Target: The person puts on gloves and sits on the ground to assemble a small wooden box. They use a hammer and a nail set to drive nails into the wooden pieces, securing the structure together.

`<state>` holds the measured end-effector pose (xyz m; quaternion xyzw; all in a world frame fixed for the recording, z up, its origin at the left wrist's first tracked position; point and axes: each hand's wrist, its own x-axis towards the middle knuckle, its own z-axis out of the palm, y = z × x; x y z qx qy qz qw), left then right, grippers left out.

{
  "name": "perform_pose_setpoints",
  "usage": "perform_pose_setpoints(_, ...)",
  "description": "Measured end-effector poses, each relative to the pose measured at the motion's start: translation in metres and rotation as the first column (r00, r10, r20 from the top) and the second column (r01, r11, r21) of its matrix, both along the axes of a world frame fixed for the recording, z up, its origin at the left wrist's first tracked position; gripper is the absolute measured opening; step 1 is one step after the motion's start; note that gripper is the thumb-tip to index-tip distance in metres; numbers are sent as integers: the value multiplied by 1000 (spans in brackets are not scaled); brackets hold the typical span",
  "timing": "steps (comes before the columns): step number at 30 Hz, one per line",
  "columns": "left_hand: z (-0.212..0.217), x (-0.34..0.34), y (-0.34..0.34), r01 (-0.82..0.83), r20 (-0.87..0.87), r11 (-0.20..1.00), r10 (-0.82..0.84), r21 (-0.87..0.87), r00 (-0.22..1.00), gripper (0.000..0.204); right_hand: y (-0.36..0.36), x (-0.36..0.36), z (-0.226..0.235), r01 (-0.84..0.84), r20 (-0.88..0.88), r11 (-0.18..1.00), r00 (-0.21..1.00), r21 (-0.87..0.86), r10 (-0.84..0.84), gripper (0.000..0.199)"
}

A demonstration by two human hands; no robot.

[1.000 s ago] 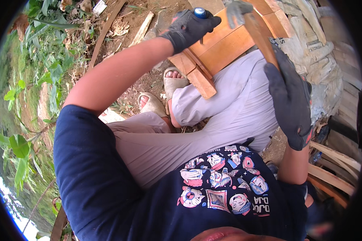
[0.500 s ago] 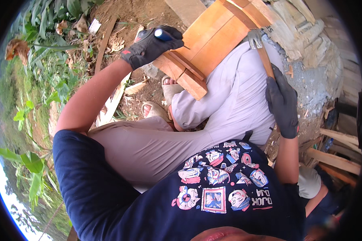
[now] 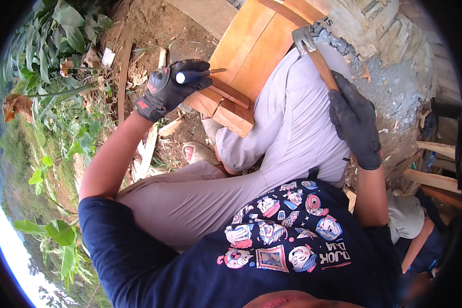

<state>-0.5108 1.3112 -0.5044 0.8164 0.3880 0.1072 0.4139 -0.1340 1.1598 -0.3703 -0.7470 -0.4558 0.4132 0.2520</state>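
My left hand (image 3: 165, 93), in a dark work glove, is closed round a chisel (image 3: 181, 77) with a dark blue handle and pale butt end. Its thin blade points right, just above the end of a varnished wooden workpiece (image 3: 251, 49); whether it touches wood cannot be told. Across the workpiece's near end lie a thick wooden block (image 3: 234, 118) and a narrow strip (image 3: 230, 93). My gloved right hand (image 3: 357, 123) grips the wooden handle of a claw hammer (image 3: 321, 66). The hammer's metal head is above my right knee, beside the workpiece's right edge.
A plank (image 3: 203, 15) lies on the soil beyond the workpiece. Wood offcuts (image 3: 148, 151) are by my sandalled feet, with leafy plants (image 3: 61, 36) to the left. Grey gravel and a crumpled sack (image 3: 380, 31) lie at right. Another person (image 3: 408, 226) is at the lower right.
In the picture, my left hand with the chisel has shifted left and down, and the hammer head left and up. The workpiece also appears further left as the view moves. Both grips stay closed.
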Motion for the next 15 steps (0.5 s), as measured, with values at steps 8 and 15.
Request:
perform_pose_setpoints(8,10,24,-7,39,-9,992,-39,116,999,31,3,6,-4,28,-45,1000,999,10,-28,39)
perform_pose_setpoints(15,13,37,-10,51,51,998,-50,-23,997,23,9,14,0,-34,-55,999,998,-38,32,39)
